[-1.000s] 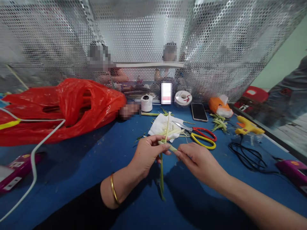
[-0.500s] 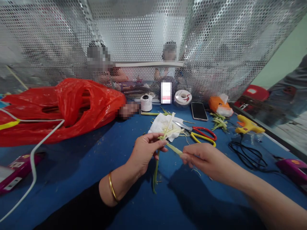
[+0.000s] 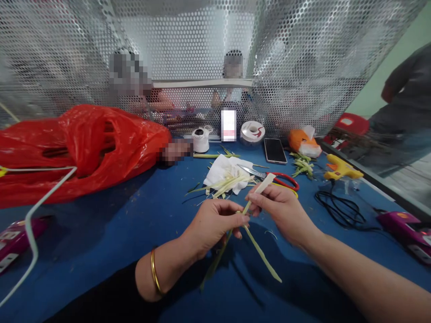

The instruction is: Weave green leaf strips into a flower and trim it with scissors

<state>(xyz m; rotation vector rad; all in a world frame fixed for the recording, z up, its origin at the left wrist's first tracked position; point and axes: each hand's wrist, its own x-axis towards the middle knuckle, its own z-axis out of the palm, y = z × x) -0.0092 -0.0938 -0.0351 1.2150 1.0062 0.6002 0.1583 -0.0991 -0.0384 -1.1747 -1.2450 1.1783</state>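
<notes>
Both hands are clamped on pale green strips above the counter: the left hand pinches them together, and the right hand grips one near its upper end. Just beyond, scissors lie partly behind the right hand, tips over white paper strewn with scraps. A yellow glue gun and black cable sit to the right. White tissue pokes from an orange pack; the red bag's contents are unclear.
</notes>
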